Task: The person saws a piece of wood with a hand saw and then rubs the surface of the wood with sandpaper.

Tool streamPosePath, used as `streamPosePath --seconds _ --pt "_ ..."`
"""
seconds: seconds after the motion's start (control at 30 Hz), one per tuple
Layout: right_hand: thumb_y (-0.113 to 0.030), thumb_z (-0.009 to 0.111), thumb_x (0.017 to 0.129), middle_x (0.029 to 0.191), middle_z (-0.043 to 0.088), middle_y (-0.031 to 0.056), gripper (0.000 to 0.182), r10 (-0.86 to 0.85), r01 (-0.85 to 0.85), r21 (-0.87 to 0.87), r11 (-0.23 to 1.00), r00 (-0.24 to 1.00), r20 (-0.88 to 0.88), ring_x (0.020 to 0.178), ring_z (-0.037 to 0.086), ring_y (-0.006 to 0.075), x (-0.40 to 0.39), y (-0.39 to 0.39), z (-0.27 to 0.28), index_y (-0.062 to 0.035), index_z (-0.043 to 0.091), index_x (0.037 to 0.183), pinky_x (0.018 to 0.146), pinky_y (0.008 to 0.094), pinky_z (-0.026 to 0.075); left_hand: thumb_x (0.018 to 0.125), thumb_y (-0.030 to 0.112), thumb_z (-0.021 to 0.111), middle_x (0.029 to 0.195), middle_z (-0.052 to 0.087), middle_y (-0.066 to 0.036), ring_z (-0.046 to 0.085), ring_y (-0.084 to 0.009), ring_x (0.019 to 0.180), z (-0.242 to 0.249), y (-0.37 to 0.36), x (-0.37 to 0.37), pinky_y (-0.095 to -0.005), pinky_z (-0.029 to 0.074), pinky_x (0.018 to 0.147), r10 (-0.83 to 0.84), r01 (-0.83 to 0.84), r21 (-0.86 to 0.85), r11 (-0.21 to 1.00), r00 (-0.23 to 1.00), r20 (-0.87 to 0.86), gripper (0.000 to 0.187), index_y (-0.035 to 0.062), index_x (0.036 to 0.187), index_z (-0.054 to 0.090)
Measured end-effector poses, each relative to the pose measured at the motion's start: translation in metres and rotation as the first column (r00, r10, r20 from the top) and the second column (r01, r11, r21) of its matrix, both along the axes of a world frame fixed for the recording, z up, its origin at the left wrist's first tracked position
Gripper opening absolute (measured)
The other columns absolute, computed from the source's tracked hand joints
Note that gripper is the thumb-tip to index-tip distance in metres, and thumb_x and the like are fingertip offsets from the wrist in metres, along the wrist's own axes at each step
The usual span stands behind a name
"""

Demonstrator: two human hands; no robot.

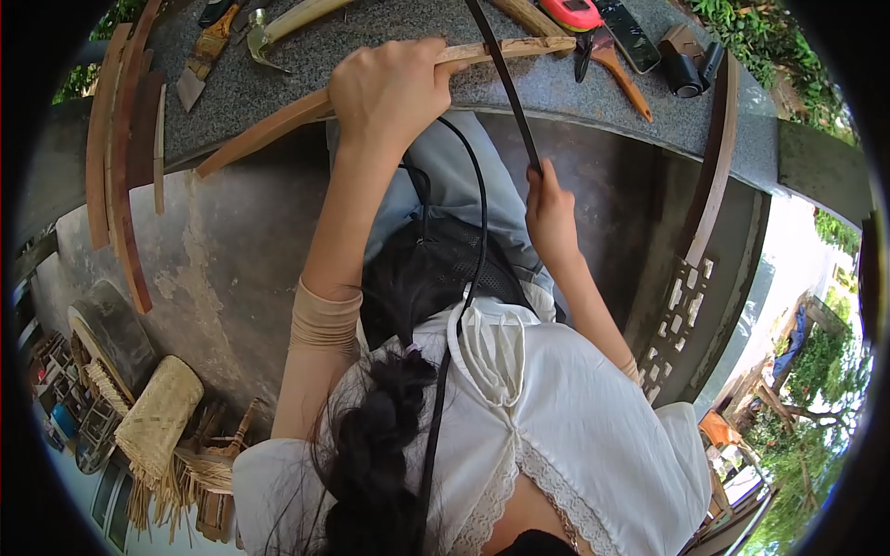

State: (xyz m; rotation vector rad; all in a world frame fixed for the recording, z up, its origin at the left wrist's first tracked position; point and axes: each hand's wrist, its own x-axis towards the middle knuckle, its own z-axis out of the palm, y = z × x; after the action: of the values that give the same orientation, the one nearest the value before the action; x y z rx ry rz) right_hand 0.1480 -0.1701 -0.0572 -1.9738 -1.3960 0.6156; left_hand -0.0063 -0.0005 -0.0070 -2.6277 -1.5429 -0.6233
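My left hand (389, 88) is wrapped round a long wooden strip (278, 130), which lies slantwise over the front edge of the grey stone tabletop (371, 28). The strip's pale, rough-looking far end (533, 46) points to the right. Closed on the lower end of a long, thin dark bar (510, 88) is my right hand (552, 218), held lower and to the right, in front of the table edge. The bar rises steeply and crosses over the wooden strip in this view. How the bar's gripped end is shaped is hidden by my fingers.
Along the table lie a claw hammer (264, 39), a paintbrush (206, 56), a red tape measure (570, 13), an orange-handled brush (619, 74), a phone (630, 35) and a black cylindrical object (682, 74). Several wooden strips (120, 157) overhang the left side; another strip (716, 157) overhangs the right.
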Motion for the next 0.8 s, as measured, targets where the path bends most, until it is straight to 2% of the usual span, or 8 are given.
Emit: streamPosePath --seconds 0.07,0.2,0.27,0.3,0.37,0.47,0.7,0.8 --pt "-0.009 0.049 0.095 0.068 0.056 0.0271 0.008 -0.039 0.034 -0.109 0.993 0.998 -0.041 0.067 0.056 0.047 -0.001 -0.012 0.006 -0.003 0.046 0.099 0.054 0.0527 0.039 0.076 0.03 0.068 0.059 0.064 -0.005 0.064 -0.0253 0.051 -0.001 -0.003 0.0 -0.0372 0.05 0.048 -0.047 0.042 0.094 0.995 0.998 0.049 0.015 0.0158 0.07 0.068" --pt "-0.009 0.05 0.095 0.068 0.056 0.0266 0.008 0.026 -0.022 -0.092 0.995 0.999 0.037 0.066 0.056 0.0468 0.001 0.021 0.021 -0.0031 0.046 0.099 0.054 0.0523 0.04 0.074 0.027 0.068 0.061 0.065 -0.005 0.064 -0.0239 0.053 -0.006 -0.013 0.004 -0.0361 0.051 0.052 -0.049 0.038 0.134 0.99 0.996 0.078 0.012 0.0162 0.07 0.067" --pt "-0.009 0.05 0.094 0.066 0.056 0.026 0.008 0.033 -0.03 -0.038 0.999 0.998 0.063 0.064 0.056 0.0465 -0.003 0.03 0.02 -0.0038 0.047 0.099 0.053 0.0523 0.04 0.076 0.035 0.07 0.071 0.069 -0.004 0.067 -0.0244 0.062 -0.006 -0.018 0.003 -0.0352 0.052 0.055 -0.02 0.019 0.041 0.999 0.999 0.027 0.017 0.0225 0.086 0.074" --pt "-0.009 0.05 0.094 0.066 0.056 0.026 0.008 0.037 -0.035 -0.035 0.999 0.997 0.066 0.064 0.056 0.0465 -0.002 0.027 0.019 -0.0038 0.047 0.099 0.053 0.0523 0.04 0.076 0.035 0.07 0.071 0.069 -0.004 0.067 -0.0244 0.062 -0.009 -0.019 0.002 -0.0352 0.052 0.055 -0.015 0.014 0.044 0.999 0.999 0.031 0.017 0.0225 0.086 0.074" --pt "-0.01 0.05 0.095 0.065 0.056 0.0255 0.008 0.04 -0.036 -0.039 0.999 0.993 0.108 0.062 0.056 0.0461 -0.001 0.006 0.011 -0.0041 0.048 0.099 0.053 0.0527 0.04 0.073 0.022 0.07 0.079 0.071 -0.003 0.069 -0.0211 0.072 -0.022 -0.026 -0.001 -0.0331 0.054 0.063 -0.117 0.096 0.126 0.987 0.979 0.167 0.017 0.0204 0.09 0.074" --pt "-0.009 0.049 0.095 0.064 0.055 0.0257 0.007 0.066 -0.062 -0.036 0.997 0.992 0.112 0.062 0.056 0.0458 -0.002 -0.012 -0.003 -0.0045 0.048 0.099 0.052 0.053 0.04 0.069 0.012 0.067 0.085 0.072 -0.002 0.07 -0.0175 0.082 -0.034 -0.038 -0.002 -0.0305 0.055 0.071 -0.168 0.133 0.19 0.973 0.969 0.18 0.026 0.0188 0.094 0.073" --pt "-0.009 0.049 0.095 0.067 0.056 0.0263 0.007 0.016 -0.01 -0.091 0.996 0.998 0.068 0.064 0.055 0.0473 -0.009 0.004 0.024 -0.0039 0.048 0.1 0.052 0.053 0.04 0.069 0.009 0.066 0.086 0.072 -0.002 0.07 -0.016 0.083 -0.031 -0.033 -0.002 -0.0293 0.055 0.069 -0.131 0.098 0.207 0.973 0.98 0.148 0.028 0.0184 0.094 0.072" --pt "-0.009 0.048 0.095 0.072 0.057 0.0275 0.007 0.019 -0.022 -0.12 0.993 1.0 -0.022 0.07 0.054 0.049 -0.007 0.005 0.036 -0.0037 0.048 0.1 0.056 0.054 0.039 0.07 0.009 0.065 0.087 0.072 -0.003 0.07 -0.0173 0.083 -0.03 -0.034 0.001 -0.029 0.055 0.07 -0.138 0.103 0.209 0.973 0.977 0.161 0.019 0.0107 0.088 0.071"
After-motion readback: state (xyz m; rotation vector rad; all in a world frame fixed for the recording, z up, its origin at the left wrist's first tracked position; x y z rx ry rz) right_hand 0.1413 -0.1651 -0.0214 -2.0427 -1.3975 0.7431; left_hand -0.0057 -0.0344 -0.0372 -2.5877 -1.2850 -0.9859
